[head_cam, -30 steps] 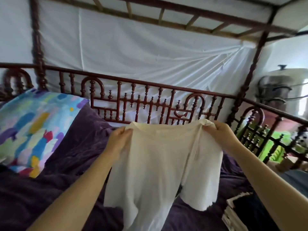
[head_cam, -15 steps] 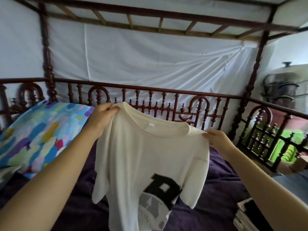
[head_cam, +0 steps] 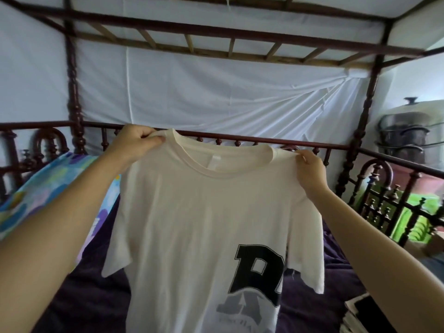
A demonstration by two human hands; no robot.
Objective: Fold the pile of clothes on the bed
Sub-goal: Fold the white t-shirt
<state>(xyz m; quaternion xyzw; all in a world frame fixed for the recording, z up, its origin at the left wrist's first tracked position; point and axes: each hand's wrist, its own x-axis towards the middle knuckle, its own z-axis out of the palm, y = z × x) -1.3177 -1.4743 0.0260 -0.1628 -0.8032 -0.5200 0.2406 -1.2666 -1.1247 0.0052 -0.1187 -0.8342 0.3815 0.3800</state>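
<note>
Head view, garment: A cream T-shirt (head_cam: 204, 224) with a large black letter printed low on its front hangs in the air above the bed (head_cam: 91, 296), held up by its shoulders, collar toward the camera.
Head view, left hand: The left hand (head_cam: 137, 143) is closed in a fist on the shirt's left shoulder seam, just beside the collar.
Head view, right hand: The right hand (head_cam: 310, 171) pinches the opposite shoulder between thumb and fingertips, sitting lower than the left, so the collar line slopes down to the right.
Head view, surroundings: A dark purple cover lies on the bed; a multicoloured pillow (head_cam: 48, 188) rests at the left, a carved wooden rail (head_cam: 240, 140) runs behind, and a stack of what looks like folded items (head_cam: 360, 316) shows at the lower right corner.
Stage, as judged: The shirt appears to be being squared up before it is laid down to fold.
Risk, as judged: The uneven grip could set the shirt down skewed, and the right sleeve, already creased inward, could get trapped under the body. The lighter right pinch might also slip if the fabric is shaken.
</note>
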